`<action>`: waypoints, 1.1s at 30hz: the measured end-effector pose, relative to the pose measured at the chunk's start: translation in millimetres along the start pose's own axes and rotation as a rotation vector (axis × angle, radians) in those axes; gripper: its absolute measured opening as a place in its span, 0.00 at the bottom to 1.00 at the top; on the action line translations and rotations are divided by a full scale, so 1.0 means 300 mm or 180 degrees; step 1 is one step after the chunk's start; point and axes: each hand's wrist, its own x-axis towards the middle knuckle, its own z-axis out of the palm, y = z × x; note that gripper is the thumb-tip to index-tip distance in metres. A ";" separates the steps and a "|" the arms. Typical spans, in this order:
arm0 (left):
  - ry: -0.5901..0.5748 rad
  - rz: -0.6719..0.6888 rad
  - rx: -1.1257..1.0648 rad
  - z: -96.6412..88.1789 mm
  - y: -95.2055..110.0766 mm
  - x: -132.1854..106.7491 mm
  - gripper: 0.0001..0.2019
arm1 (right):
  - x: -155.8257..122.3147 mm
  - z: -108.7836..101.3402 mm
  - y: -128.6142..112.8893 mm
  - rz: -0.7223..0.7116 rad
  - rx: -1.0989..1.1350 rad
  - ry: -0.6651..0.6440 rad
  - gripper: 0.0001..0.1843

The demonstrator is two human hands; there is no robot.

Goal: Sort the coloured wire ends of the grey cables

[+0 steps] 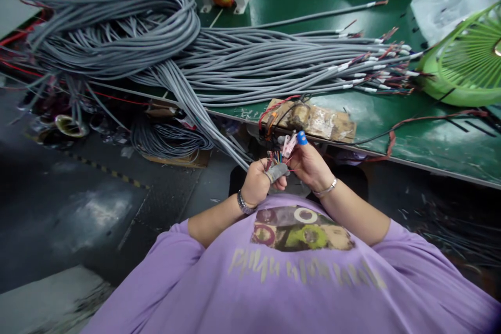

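My left hand (259,181) is closed around the end of a grey cable (219,138), whose thin coloured wires (275,157) fan out above my fist. A grey finger cot covers one finger. My right hand (309,164) is closed too, pinching a small pink tool (288,145) against the wire ends, a blue cot on its fingertip. Both hands meet just below the edge of the green workbench (410,141). The cable runs up and left into a large bundle of grey cables (242,62) lying across the bench.
A green fan (465,60) stands at the right of the bench, a white plastic bag (450,2) behind it. A taped cardboard piece (317,120) with red wire lies at the bench edge. More cable coils (168,138) lie on the dark floor at left.
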 end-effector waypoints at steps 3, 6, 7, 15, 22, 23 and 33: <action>0.0018 0.0067 -0.0022 -0.009 -0.010 -0.018 0.20 | -0.004 -0.009 -0.005 0.0099 0.0021 -0.0096 0.33; 0.0150 0.0205 -0.0101 -0.015 -0.023 -0.034 0.20 | -0.006 -0.010 -0.016 0.0196 0.0040 -0.0179 0.35; 0.0210 0.0259 -0.0141 -0.016 -0.026 -0.036 0.20 | -0.006 -0.008 -0.018 0.0221 0.0050 -0.0198 0.34; 0.0527 0.0514 -0.0105 0.018 -0.030 -0.015 0.21 | -0.002 -0.011 0.003 -0.0257 -0.0010 -0.0084 0.25; 0.0468 0.0749 0.0096 0.033 -0.025 -0.003 0.20 | 0.015 -0.001 0.027 -0.0139 0.0128 -0.0115 0.32; 0.0469 0.0775 0.0107 0.032 -0.027 0.000 0.20 | 0.019 0.000 0.031 -0.0078 0.0118 -0.0159 0.33; 0.0486 0.0823 0.0094 0.026 -0.029 -0.007 0.17 | 0.035 -0.016 0.057 -0.0549 -0.0226 0.0104 0.31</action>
